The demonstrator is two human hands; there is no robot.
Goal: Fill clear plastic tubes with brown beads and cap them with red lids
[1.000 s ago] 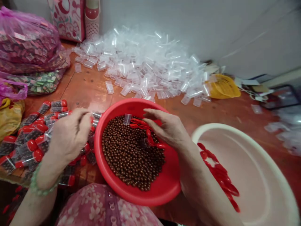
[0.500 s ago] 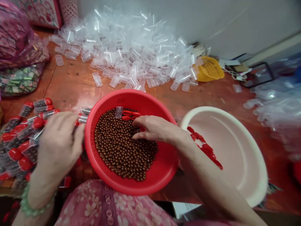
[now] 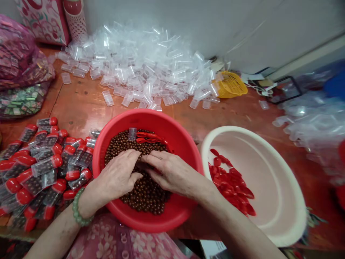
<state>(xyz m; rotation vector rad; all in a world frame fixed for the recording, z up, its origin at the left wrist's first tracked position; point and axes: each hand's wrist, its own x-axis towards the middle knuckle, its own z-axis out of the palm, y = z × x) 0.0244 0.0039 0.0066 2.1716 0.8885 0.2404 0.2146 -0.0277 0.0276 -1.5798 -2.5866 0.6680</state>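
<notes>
Both my hands reach into a red basin (image 3: 185,151) that holds a heap of small brown beads (image 3: 145,194). My left hand (image 3: 118,171), with a green bead bracelet at the wrist, bends over the beads, its thumb apart from its fingers. Facing it, my right hand (image 3: 168,171) has its fingers stretched and spread, the tips down among the beads. The two hands nearly meet; a dark gap lies between them, and anything small there is hidden. Behind the fingers lie a clear plastic case (image 3: 132,133) and several red plastic pieces (image 3: 147,137).
Left of the basin lies a pile of bead-filled clear cases with red caps (image 3: 48,167). A cream basin (image 3: 269,172) with red caps (image 3: 231,183) stands right. Behind are many clear cases (image 3: 151,75), a yellow basket (image 3: 231,84) and a pink bag (image 3: 24,64).
My left hand has moved right, from over the capped cases into the red basin beside my right hand. My right hand has shifted slightly down and right, away from the red pieces.
</notes>
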